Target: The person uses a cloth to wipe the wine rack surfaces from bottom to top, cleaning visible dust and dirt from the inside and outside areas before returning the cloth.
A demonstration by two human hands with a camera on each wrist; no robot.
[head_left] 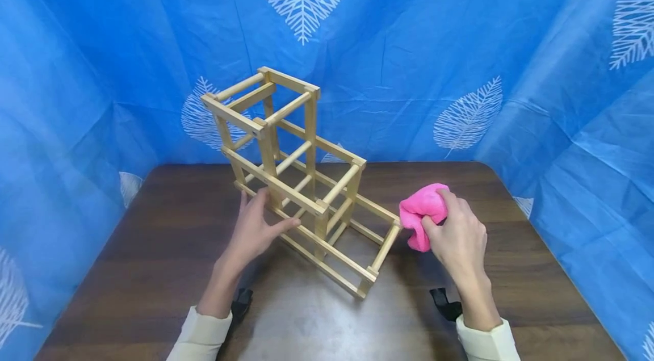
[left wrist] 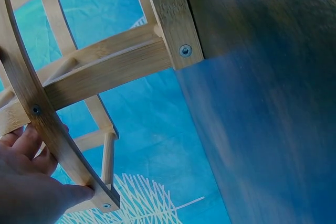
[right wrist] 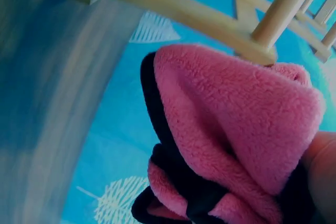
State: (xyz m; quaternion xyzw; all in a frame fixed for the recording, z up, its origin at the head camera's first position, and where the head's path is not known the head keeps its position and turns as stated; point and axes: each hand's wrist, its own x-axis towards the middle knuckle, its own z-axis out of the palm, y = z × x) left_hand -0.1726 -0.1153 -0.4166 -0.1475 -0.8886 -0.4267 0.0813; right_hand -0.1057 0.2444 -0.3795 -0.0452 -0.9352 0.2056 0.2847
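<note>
A stepped rack of pale wood [head_left: 267, 151], built from flat rails and round dowels, is set diagonally over the middle of the table. My left hand [head_left: 252, 230] grips one of its low side rails, thumb on the near side. In the left wrist view, the fingers [left wrist: 29, 142] reach behind the wooden bar. My right hand [head_left: 460, 230] holds a bunched pink cloth [head_left: 424, 205] close to the rack's low right end. The right wrist view shows the cloth's fluffy surface and dark edging [right wrist: 155, 98]; it overlaps a rack corner there. Most of the right hand is hidden in that view.
The dark brown wooden table [head_left: 153, 247] lies beneath both hands. Blue fabric [head_left: 398, 37] printed with white leaves hangs behind it and along both sides. Black straps [head_left: 445, 304] show at the wrists, beside pale sleeves.
</note>
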